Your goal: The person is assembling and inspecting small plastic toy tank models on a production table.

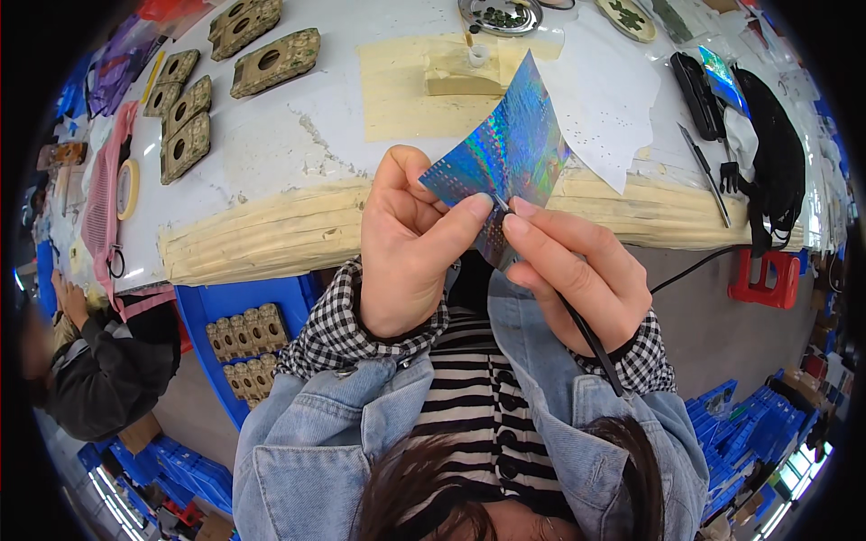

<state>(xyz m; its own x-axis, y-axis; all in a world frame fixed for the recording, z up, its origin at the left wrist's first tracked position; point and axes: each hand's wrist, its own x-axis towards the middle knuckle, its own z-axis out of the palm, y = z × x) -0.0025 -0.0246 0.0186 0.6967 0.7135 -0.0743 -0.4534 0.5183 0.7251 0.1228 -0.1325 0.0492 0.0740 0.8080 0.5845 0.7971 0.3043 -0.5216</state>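
Observation:
My left hand (406,243) pinches a shiny blue holographic sheet (519,131) between thumb and fingers, bending it into a curve in front of my chest. Rows of small marks run across the sheet. In my right hand (582,270) is a pair of slim black tweezers (591,338), gripped like a pen, with the fine metal tip touching the sheet beside my left thumb. Whether the tip holds anything is too small to tell. Both hands are above the table's near edge, which is padded with cream tape (271,221).
Camouflage-patterned casings (275,63) lie at the table's far left. A taped block (465,72) and a metal dish of small dark parts (501,13) stand at the back. Right are a black pouch (699,95) and a pen-like tool (705,171). A co-worker's sleeve (113,370) shows left.

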